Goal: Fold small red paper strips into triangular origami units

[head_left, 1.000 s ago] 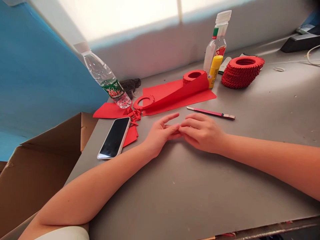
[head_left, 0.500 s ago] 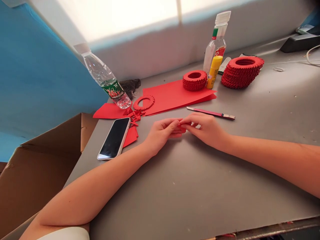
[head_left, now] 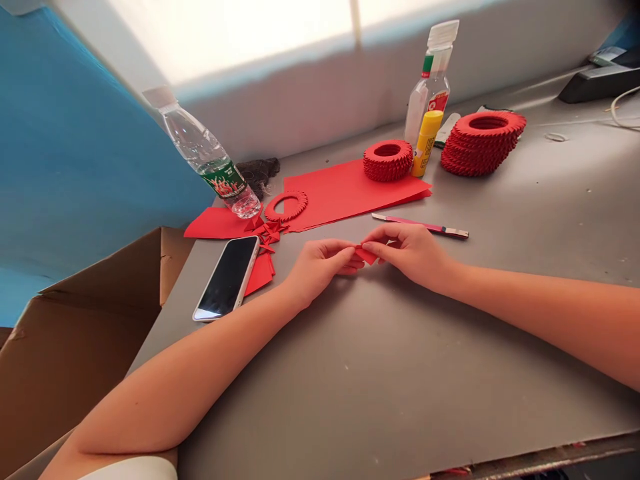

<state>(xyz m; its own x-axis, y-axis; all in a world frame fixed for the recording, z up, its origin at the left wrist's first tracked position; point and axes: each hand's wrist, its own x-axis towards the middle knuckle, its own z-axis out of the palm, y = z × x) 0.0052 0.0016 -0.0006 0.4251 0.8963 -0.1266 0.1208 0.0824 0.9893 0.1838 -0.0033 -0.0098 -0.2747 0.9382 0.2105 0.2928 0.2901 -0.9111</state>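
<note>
Left fingers (head_left: 349, 254) + right fingers (head_left: 376, 238) closed, pinching small folded red paper piece (head_left: 367, 254) between them, tips nearly meeting. Piece is held just above table (head_left: 360, 380), centre front; no visible contact w/ surface, can't confirm.

Left hand (head_left: 320, 268) and right hand (head_left: 413, 253) both angled inward, forearms on/near table.

Nearest: pink craft knife (head_left: 420, 226) just past right hand. Phone (head_left: 227, 277) lies face up left of left hand, on red paper scrap (head_left: 260, 275). Small folded red units (head_left: 270, 232) sit by phone top, next to thin red paper ring (head_left: 286, 206).

Further back: red sheets (head_left: 350, 193), short paper-unit ring stack (head_left: 388, 160) on them. Glue stick (head_left: 426, 143) + glue bottle (head_left: 429, 87) upright behind. Taller ring stack (head_left: 481, 143) to right. Water bottle (head_left: 207, 163) lying tilted, far left. Cardboard box (head_left: 90, 333) off table edge, left.
</note>
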